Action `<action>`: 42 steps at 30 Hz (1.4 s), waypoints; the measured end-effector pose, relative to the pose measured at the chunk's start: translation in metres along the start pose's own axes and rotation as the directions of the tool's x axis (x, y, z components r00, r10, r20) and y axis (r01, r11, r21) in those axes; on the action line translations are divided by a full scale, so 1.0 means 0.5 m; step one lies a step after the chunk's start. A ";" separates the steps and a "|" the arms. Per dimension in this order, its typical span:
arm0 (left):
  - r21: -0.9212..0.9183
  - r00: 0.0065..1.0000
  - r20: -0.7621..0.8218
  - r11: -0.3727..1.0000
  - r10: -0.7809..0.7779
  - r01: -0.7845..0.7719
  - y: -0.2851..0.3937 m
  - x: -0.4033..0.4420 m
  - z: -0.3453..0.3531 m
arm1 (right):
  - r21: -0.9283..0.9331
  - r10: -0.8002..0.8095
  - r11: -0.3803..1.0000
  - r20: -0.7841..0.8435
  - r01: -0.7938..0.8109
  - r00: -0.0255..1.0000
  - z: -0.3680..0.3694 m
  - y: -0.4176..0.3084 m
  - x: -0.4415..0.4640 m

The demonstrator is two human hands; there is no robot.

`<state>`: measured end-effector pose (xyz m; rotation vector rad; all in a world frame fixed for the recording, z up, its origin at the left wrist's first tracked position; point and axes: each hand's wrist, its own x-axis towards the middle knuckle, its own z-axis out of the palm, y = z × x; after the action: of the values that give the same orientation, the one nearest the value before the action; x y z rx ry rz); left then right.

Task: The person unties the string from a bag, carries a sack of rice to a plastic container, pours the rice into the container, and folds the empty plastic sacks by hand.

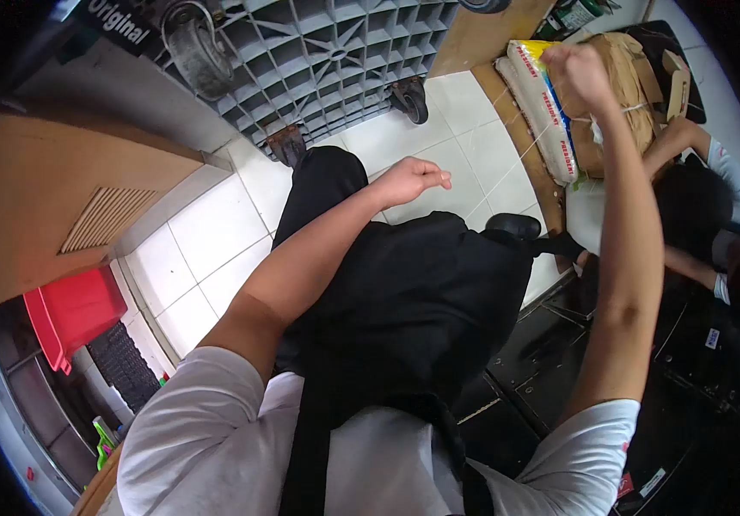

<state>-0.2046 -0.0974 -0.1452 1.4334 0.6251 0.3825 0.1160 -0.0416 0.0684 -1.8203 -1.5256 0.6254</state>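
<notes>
My left hand (413, 182) is held out over my black-clothed lap, thumb and fingers pinched together. Whatever is between those fingertips is too small to make out. My right hand (578, 73) is raised at the upper right, its fingers curled closed in front of a white PRESIDENT sack (546, 107) and a crumpled brown paper package (619, 82). What it grips is hidden. Thin pale strands (522, 155) run slantwise between the two hands, over the floor and the sack; their ends cannot be followed to either hand.
A grey plastic grid platform on casters (335, 56) stands tipped up ahead. On the left are a wooden panel with a vent (107, 219) and a red plastic bin (82, 310). Another person's arm (679, 142) shows at right, beside black surfaces (550, 344). White floor tiles (206, 228) lie below.
</notes>
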 end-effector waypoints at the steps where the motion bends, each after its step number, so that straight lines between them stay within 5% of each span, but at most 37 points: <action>1: -0.036 0.992 0.128 0.999 -0.006 0.011 0.014 -0.009 0.008 | -0.202 -0.202 0.961 -0.056 0.187 0.978 -0.037 0.008 0.033; 3: -0.068 0.966 0.260 0.997 -0.006 0.025 0.031 -0.029 0.031 | -0.330 0.083 0.939 -0.065 -0.100 0.994 -0.110 -0.039 0.065; 5: -0.064 0.845 0.511 0.973 -0.157 0.220 0.042 -0.051 0.060 | -0.389 -0.364 0.883 -0.215 0.262 0.906 -0.128 -0.096 0.062; 9: -0.079 0.780 0.572 0.928 -0.256 0.363 0.066 -0.066 0.075 | -0.436 -0.192 0.895 -0.572 -0.098 0.798 -0.201 -0.169 0.079; 10: -0.170 0.830 0.533 0.939 -0.168 0.299 0.051 -0.058 0.074 | -0.383 -0.281 0.924 -0.663 0.008 0.693 -0.200 -0.151 0.082; 12: -0.221 0.897 0.391 0.925 -0.206 0.308 0.048 -0.034 0.058 | -0.491 -0.478 0.849 -0.559 0.195 0.678 -0.202 -0.106 0.059; 14: -0.268 0.943 0.147 0.906 -0.298 0.328 0.076 -0.023 0.023 | -0.576 -0.231 0.811 -0.477 -0.103 0.848 -0.151 0.005 0.014; 15: -0.270 0.948 0.137 0.910 -0.288 0.315 0.066 -0.018 0.013 | -0.343 -0.068 0.930 -0.517 -0.134 0.853 -0.054 0.002 -0.053; 17: 0.161 0.985 -0.068 0.972 -0.162 0.171 0.032 -0.004 0.010 | 0.039 0.287 0.957 -0.299 -0.289 0.910 0.134 0.070 -0.180; 20: 0.224 0.986 -0.168 0.974 -0.007 0.045 0.005 0.002 0.030 | 0.457 0.543 0.732 0.058 -0.505 0.838 0.428 0.121 -0.363; 21: 0.185 0.975 -0.208 0.982 0.083 -0.044 -0.013 -0.005 0.033 | 0.435 0.573 0.663 0.227 -0.609 0.787 0.480 0.103 -0.406; 22: 0.278 0.976 -0.216 0.956 -0.035 0.096 -0.015 -0.003 0.021 | 0.457 0.457 0.708 0.286 -0.539 0.842 0.516 0.096 -0.430; 24: 0.293 0.976 -0.213 0.949 -0.054 0.117 -0.016 -0.011 0.017 | 0.425 0.263 0.804 0.372 -0.416 0.890 0.573 0.099 -0.456; 27: 0.249 0.967 -0.216 0.951 -0.133 0.186 0.042 -0.015 0.016 | 0.462 0.221 0.839 0.193 -0.288 0.956 0.546 0.050 -0.452; 28: 0.185 0.959 -0.229 0.959 -0.170 0.215 0.049 -0.016 0.018 | 0.584 0.330 0.696 0.257 -0.418 0.908 0.538 0.053 -0.452; 29: 0.112 0.946 -0.243 0.962 -0.215 0.248 0.051 -0.015 0.018 | 0.577 0.316 0.708 0.259 -0.409 0.913 0.523 0.056 -0.454; 32: 0.234 0.957 -0.278 0.960 -0.084 0.153 0.016 -0.012 0.011 | 0.821 0.520 -0.035 0.502 -0.570 0.691 0.496 0.066 -0.462; 33: 0.280 0.964 -0.261 0.952 -0.047 0.122 0.017 -0.013 0.012 | 0.816 0.511 -0.034 0.510 -0.577 0.692 0.493 0.053 -0.457; 36: 0.277 0.976 -0.213 0.954 -0.051 0.111 -0.012 -0.006 0.020 | 0.662 0.538 0.480 0.296 -0.576 0.789 0.463 0.048 -0.433; 38: 0.284 0.983 -0.178 0.953 -0.054 0.104 -0.009 -0.006 0.032 | 0.261 0.508 0.740 0.386 -0.620 0.770 0.361 0.041 -0.369; 42: 0.003 0.986 -0.109 0.992 -0.129 0.130 0.003 -0.005 0.022 | 0.108 0.039 0.993 0.139 -0.054 0.990 0.255 0.102 -0.226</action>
<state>-0.1998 -0.1077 -0.1430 1.3803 0.8046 0.3566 0.0339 -0.1326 -0.0606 -1.7638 -1.5077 0.8562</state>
